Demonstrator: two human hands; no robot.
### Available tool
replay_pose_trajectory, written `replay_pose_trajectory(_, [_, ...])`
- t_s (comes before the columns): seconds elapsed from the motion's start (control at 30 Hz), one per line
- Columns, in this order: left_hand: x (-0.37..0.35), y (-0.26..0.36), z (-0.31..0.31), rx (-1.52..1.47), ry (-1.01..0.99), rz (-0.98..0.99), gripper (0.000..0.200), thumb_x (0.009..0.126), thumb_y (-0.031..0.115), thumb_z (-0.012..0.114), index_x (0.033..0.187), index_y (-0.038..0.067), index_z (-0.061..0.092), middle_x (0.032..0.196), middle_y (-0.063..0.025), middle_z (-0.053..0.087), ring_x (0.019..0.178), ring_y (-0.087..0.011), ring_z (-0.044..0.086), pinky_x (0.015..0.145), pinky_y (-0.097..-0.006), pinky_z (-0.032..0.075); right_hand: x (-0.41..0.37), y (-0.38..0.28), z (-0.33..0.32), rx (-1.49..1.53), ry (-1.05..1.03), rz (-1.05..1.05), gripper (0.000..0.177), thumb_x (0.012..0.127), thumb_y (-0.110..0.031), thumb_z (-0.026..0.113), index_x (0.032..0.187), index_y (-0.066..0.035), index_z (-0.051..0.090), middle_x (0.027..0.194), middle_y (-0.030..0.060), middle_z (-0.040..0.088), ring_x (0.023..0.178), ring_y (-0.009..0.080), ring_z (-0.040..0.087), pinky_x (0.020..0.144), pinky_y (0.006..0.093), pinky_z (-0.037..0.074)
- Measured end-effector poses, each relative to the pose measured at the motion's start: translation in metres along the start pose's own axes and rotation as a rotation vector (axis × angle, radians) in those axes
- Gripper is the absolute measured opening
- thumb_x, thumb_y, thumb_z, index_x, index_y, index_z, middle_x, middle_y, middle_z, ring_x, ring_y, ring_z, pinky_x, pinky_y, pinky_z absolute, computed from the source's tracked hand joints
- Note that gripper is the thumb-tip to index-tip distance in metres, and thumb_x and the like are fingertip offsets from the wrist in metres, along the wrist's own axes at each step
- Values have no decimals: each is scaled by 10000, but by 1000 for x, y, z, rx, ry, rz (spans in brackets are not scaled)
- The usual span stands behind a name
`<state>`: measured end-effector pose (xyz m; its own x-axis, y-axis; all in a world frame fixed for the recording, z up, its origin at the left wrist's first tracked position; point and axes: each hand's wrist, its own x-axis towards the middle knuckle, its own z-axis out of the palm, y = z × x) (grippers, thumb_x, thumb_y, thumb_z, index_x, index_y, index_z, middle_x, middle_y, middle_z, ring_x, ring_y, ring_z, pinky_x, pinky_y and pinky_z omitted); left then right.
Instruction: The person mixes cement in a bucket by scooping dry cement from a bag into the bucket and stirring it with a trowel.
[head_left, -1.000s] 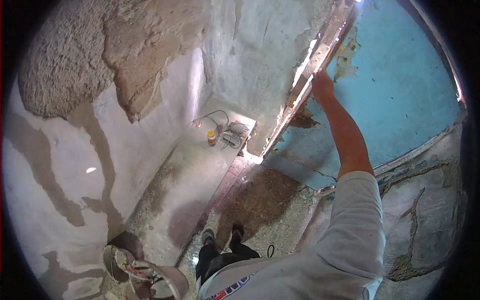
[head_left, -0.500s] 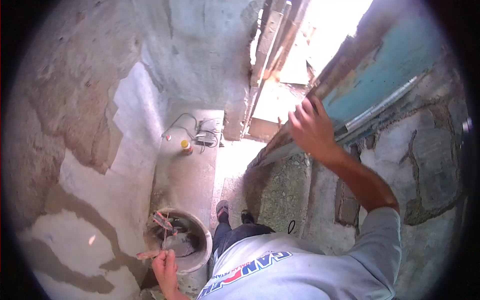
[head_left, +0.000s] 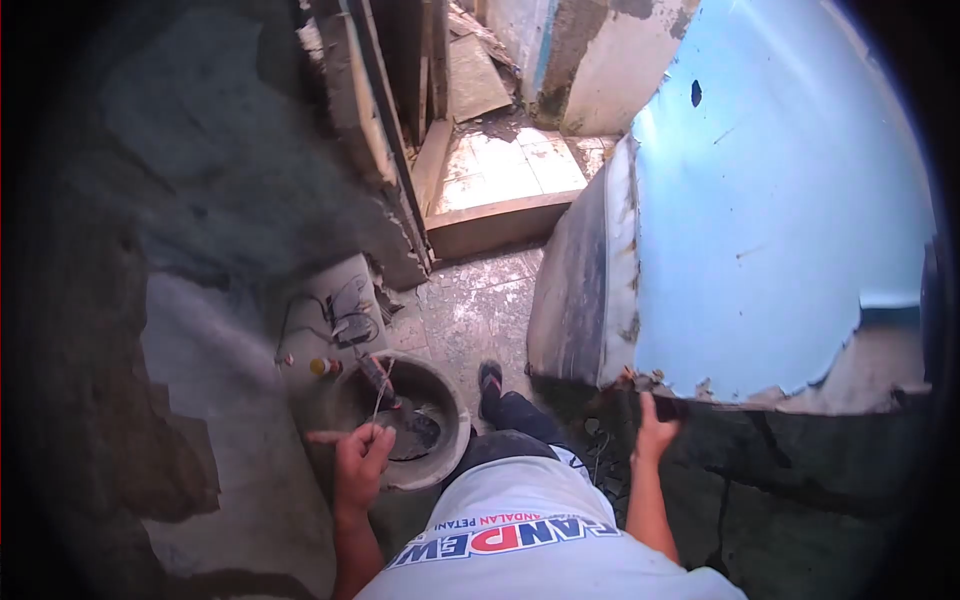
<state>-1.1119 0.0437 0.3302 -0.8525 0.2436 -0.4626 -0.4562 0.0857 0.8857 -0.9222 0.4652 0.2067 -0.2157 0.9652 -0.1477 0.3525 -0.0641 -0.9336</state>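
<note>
My left hand [head_left: 362, 462] is closed around the thin wire handle of a round bucket [head_left: 462, 428], with a short brownish stick-like piece [head_left: 322, 437] poking out beside the fist. Inside the bucket lie a tool with reddish and dark parts [head_left: 376, 374] and some dark grey material. On the other side, my right hand [head_left: 655, 432] grips the worn near edge of a light-blue door [head_left: 770, 230], thumb up; its other fingers are partly hidden. The door's narrow side is scuffed and peeling.
Ahead, a doorway with a raised sill [head_left: 505, 225] opens onto bright floor tiles. On the left ledge [head_left: 300, 385] are a yellow-capped bottle [head_left: 322, 367] and a dark device with cables [head_left: 352, 325]. Patchy plastered wall [head_left: 190, 330] runs along the left.
My body and the bucket have moved forward, nearer the bottle and doorway. The door has swung wider, and my right hand is now lower and closer to my body.
</note>
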Motion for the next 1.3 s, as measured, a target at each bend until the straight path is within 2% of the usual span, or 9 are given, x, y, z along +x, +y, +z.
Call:
replay_pose_trajectory(0.1, [72, 24, 27, 108, -138, -7, 311, 1021, 189, 668, 748, 99, 548, 668, 118, 437, 601, 7, 346, 520, -238, 241, 36, 24, -21, -158, -10, -375, 556, 868, -126, 835, 1318, 74, 577, 1252, 124, 654, 1136, 259, 629, 1025, 398, 483])
replay_pose_trajectory(0.3, [196, 93, 122, 316, -314, 98, 332, 1004, 243, 693, 739, 67, 597, 711, 98, 498, 682, -11, 406, 574, -250, 324, 9, 38, -29, -703, -108, -318, 520, 886, -274, 807, 1300, 4, 660, 1321, 169, 688, 1256, 351, 623, 1132, 472, 417])
replay_pose_trajectory(0.37, [243, 121, 153, 317, -346, 103, 338, 1007, 241, 689, 731, 70, 594, 711, 98, 494, 682, -11, 407, 574, -251, 327, 1, 24, -30, -726, -222, 57, 555, 924, -367, 750, 1338, -10, 652, 1335, 182, 683, 1265, 360, 618, 1121, 462, 437])
replay_pose_trajectory(0.43, [274, 151, 185, 285, -349, 85, 354, 1011, 237, 683, 712, 76, 584, 707, 103, 480, 679, -10, 402, 574, -259, 330, -2, 3, -32, -890, -266, -93, 569, 949, -410, 718, 1331, 8, 656, 1362, 194, 667, 1277, 382, 599, 1135, 453, 423])
replay_pose_trajectory(0.53, [320, 214, 216, 181, -378, 105, 354, 1027, 254, 669, 728, 97, 562, 693, 114, 444, 622, -4, 358, 535, -236, 268, 13, -21, -9, -827, -293, 16, 545, 955, -405, 715, 1305, 9, 662, 1329, 187, 671, 1242, 368, 601, 1107, 444, 429])
replay_pose_trajectory(0.6, [357, 276, 235, 118, -410, 340, 374, 1050, 309, 604, 749, 107, 511, 645, 105, 399, 526, -3, 310, 471, -232, 215, 38, -30, 16, -777, -319, 93, 530, 958, -402, 713, 1288, 9, 666, 1307, 183, 674, 1218, 359, 603, 1089, 438, 434])
replay_pose_trajectory(0.8, [445, 375, 259, -109, -443, 461, 366, 1079, 405, 546, 862, 111, 539, 642, 136, 310, 505, 5, 245, 492, -222, 241, 121, -57, 88, -685, -444, 51, 486, 968, -393, 707, 1236, 10, 678, 1240, 170, 683, 1148, 330, 607, 1033, 420, 446])
replay_pose_trajectory(1.07, [627, 357, 291, -39, -133, 441, 425, 988, 413, 701, 711, 106, 606, 586, 110, 418, 482, -8, 280, 467, -234, 228, 231, -78, 189, -654, -582, 42, 435, 981, -381, 700, 1168, 12, 694, 1150, 152, 695, 1055, 292, 612, 959, 397, 463])
replay_pose_trajectory(1.3, [805, 308, 199, -120, 156, 104, 505, 1015, 484, 628, 717, 78, 655, 579, 95, 432, 456, -20, 309, 455, -232, 227, 334, -99, 321, -754, -703, 96, 401, 993, -371, 693, 1108, 13, 708, 1072, 137, 705, 973, 258, 617, 894, 376, 478])
